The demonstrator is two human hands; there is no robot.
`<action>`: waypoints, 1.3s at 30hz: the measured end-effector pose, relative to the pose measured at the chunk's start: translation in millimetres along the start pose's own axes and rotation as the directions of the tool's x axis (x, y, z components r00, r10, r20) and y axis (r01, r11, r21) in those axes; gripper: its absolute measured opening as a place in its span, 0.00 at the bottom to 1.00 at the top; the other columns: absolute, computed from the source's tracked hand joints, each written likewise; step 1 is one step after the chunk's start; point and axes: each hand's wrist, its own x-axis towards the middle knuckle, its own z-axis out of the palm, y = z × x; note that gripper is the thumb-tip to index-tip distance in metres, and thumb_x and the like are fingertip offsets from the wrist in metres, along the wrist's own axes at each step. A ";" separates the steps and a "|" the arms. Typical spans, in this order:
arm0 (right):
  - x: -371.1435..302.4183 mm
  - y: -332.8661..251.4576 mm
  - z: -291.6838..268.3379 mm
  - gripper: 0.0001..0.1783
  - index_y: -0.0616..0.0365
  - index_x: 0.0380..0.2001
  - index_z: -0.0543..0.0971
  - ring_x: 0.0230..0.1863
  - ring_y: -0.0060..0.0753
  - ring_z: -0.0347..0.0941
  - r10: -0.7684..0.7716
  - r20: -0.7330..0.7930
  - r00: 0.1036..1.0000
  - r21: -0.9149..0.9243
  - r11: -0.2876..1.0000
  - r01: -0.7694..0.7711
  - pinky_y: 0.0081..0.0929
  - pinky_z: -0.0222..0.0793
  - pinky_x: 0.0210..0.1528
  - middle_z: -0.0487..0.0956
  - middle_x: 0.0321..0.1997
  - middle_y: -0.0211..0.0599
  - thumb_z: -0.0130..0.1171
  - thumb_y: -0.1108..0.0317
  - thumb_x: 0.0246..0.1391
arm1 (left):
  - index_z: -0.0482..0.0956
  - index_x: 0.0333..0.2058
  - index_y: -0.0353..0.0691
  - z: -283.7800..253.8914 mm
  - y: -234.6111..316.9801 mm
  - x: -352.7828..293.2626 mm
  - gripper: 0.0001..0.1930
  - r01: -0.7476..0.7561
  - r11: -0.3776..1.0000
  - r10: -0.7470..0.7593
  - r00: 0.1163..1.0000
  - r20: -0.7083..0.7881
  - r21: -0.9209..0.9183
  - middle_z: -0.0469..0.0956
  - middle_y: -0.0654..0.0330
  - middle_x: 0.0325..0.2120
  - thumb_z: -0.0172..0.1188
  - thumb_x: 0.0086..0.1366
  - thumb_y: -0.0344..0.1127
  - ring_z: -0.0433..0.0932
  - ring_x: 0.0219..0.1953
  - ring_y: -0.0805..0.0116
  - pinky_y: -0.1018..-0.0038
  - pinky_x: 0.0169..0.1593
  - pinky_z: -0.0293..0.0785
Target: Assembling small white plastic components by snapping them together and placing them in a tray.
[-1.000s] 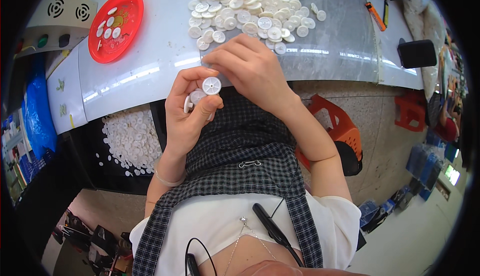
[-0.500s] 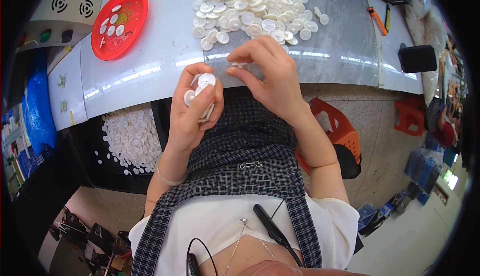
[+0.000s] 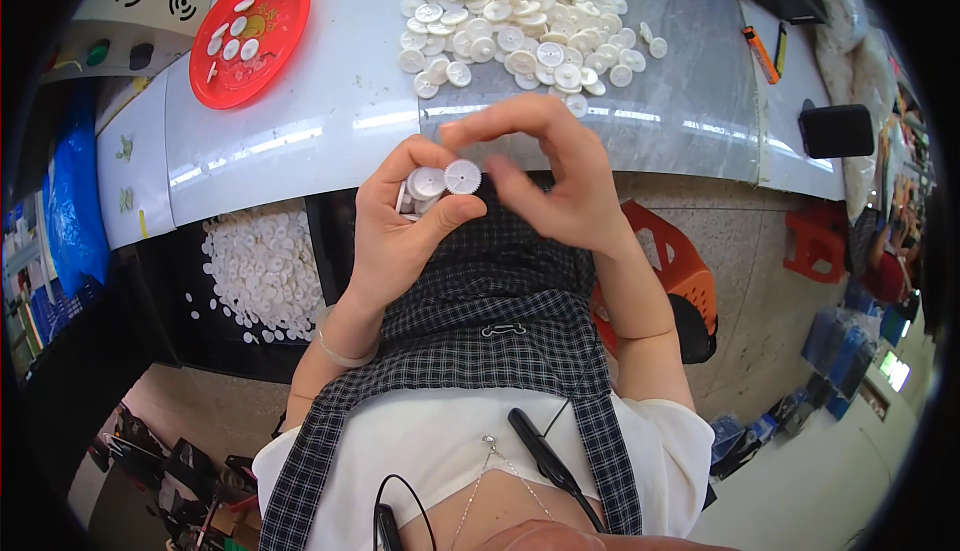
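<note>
My left hand (image 3: 385, 246) is closed around several small white plastic gears (image 3: 427, 183), bunched between palm and fingers. One toothed gear (image 3: 462, 177) sticks out flat beyond the thumb and fingertips, its centre hub showing. Close on its right is my right hand (image 3: 565, 176), index finger curved over the top and thumb apart below. Nothing shows between those fingers, and the thumb is smeared by motion. Both hands are held above my lap at the table's front edge. A heap of similar white gears (image 3: 515, 26) lies beyond them on the table.
A red plate (image 3: 287, 11) with several white pieces lies at the left. Below the table edge, a black tray holds many white pieces (image 3: 260, 276). At the right are an orange cutter knife (image 3: 760, 54), a black phone-like device (image 3: 838, 131) and an orange stool (image 3: 690, 276).
The thin white piece pinched in my right hand has left it, and those fingers have parted. My left hand has turned and shifted right, with one gear now protruding toward the right hand.
</note>
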 end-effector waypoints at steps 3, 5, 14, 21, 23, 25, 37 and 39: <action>6.7 15.2 2.4 0.18 0.57 0.46 0.76 0.41 0.28 0.76 0.130 -0.065 0.989 -0.172 0.975 -0.139 0.27 0.71 0.43 0.81 0.46 0.31 0.59 0.80 0.49 | 0.74 0.35 0.38 -0.8 -0.7 1.5 0.14 -0.080 0.992 0.081 0.997 -0.001 0.098 0.73 0.72 0.26 0.71 0.55 0.30 0.65 0.26 0.89 0.89 0.29 0.61; 12.2 28.0 8.2 0.17 0.54 0.45 0.78 0.41 0.32 0.74 -0.107 -0.057 0.993 -0.647 0.761 0.045 0.28 0.71 0.42 0.80 0.46 0.28 0.60 0.77 0.50 | 0.73 0.35 0.39 -0.6 -0.8 1.8 0.14 -0.117 0.984 0.118 0.993 -0.003 0.132 0.72 0.72 0.26 0.71 0.55 0.30 0.65 0.26 0.88 0.89 0.29 0.60; 1.1 26.9 1.5 0.05 0.56 0.28 0.80 0.37 0.34 0.72 -0.075 -0.073 0.994 -0.646 0.763 0.010 0.28 0.71 0.40 0.82 0.39 0.27 0.64 0.75 0.45 | 0.74 0.35 0.38 -2.6 -1.4 0.3 0.14 -0.045 0.997 0.045 0.999 -0.004 0.068 0.72 0.73 0.26 0.70 0.56 0.32 0.64 0.26 0.89 0.89 0.28 0.59; -6.5 19.8 -6.7 0.07 0.55 0.29 0.80 0.37 0.34 0.73 -0.045 -0.057 0.997 -0.622 0.783 0.000 0.27 0.70 0.39 0.82 0.38 0.27 0.65 0.76 0.44 | 0.73 0.38 0.39 -4.6 -4.2 -0.9 0.12 0.047 0.999 -0.047 0.998 0.030 -0.010 0.72 0.74 0.27 0.68 0.59 0.32 0.63 0.24 0.90 0.90 0.26 0.57; -6.8 18.9 -7.5 0.08 0.55 0.29 0.81 0.37 0.32 0.74 -0.019 -0.071 0.997 -0.573 0.819 -0.025 0.27 0.70 0.40 0.82 0.37 0.29 0.65 0.78 0.42 | 0.72 0.39 0.39 -4.0 -4.3 -0.1 0.13 0.037 0.999 -0.037 0.999 0.033 0.003 0.72 0.72 0.28 0.67 0.60 0.31 0.63 0.24 0.90 0.90 0.24 0.57; -6.6 15.9 -8.8 0.10 0.56 0.31 0.80 0.38 0.31 0.74 -0.038 -0.085 0.996 -0.508 0.861 -0.010 0.27 0.70 0.40 0.82 0.37 0.29 0.66 0.79 0.42 | 0.69 0.41 0.39 -1.1 -2.6 1.7 0.13 0.093 0.953 -0.071 0.994 0.087 -0.288 0.71 0.68 0.32 0.64 0.61 0.28 0.64 0.22 0.88 0.90 0.19 0.55; -9.7 5.2 4.8 0.39 0.58 0.58 0.62 0.44 0.33 0.78 -0.053 -0.092 0.994 0.121 0.991 0.064 0.30 0.71 0.50 0.80 0.40 0.42 0.64 0.86 0.41 | 0.69 0.41 0.39 2.3 -7.4 6.5 0.14 0.058 0.935 -0.027 0.995 0.093 -0.351 0.72 0.65 0.31 0.65 0.61 0.29 0.62 0.17 0.88 0.89 0.15 0.55; -8.8 5.7 4.8 0.37 0.58 0.57 0.63 0.45 0.34 0.77 -0.030 -0.106 0.994 0.139 0.989 0.044 0.30 0.71 0.51 0.79 0.42 0.42 0.62 0.86 0.42 | 0.69 0.40 0.39 2.2 -7.4 5.3 0.13 0.045 0.933 -0.020 0.997 0.074 -0.357 0.72 0.65 0.31 0.65 0.61 0.30 0.62 0.17 0.88 0.89 0.15 0.54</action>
